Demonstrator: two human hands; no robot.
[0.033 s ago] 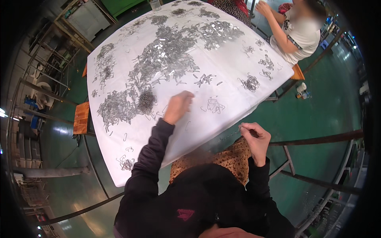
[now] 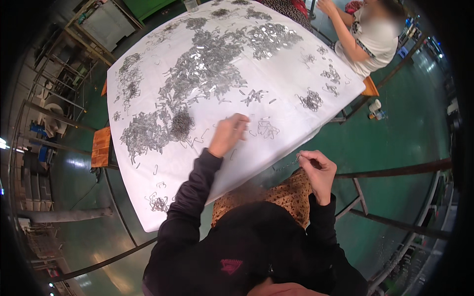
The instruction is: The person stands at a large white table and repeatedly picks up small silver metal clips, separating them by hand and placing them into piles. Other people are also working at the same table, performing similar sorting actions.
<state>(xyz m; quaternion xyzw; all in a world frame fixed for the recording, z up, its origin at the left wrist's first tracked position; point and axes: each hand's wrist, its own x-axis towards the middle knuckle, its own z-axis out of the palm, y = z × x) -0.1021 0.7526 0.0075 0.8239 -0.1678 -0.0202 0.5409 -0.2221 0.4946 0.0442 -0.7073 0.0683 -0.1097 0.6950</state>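
Observation:
My left hand (image 2: 231, 133) hovers low over the near part of the white-covered table (image 2: 232, 172), its fingers half curled and slightly blurred; whether they hold anything is hidden. Just to its right lies a loose cluster of bent wire hooks (image 2: 269, 129). A dense dark heap of wire hooks (image 2: 180, 126) sits to its left, against a pile of small grey metal strips (image 2: 145, 133). Off the table's near edge, above my lap, my right hand (image 2: 318, 170) pinches a thin wire hook (image 2: 298, 158) between thumb and fingertips.
A large mound of grey strips (image 2: 205, 74) spreads across the table's middle. More wire hooks lie in clusters at the right (image 2: 311, 100) and near left corner (image 2: 159, 203). A person (image 2: 368, 39) sits at the far right. Wooden stools (image 2: 102, 147) and metal rails (image 2: 395, 170) stand around.
My left hand has shifted slightly to the right, toward the loose cluster of wire hooks. My right hand stays nearly in place with its pinch.

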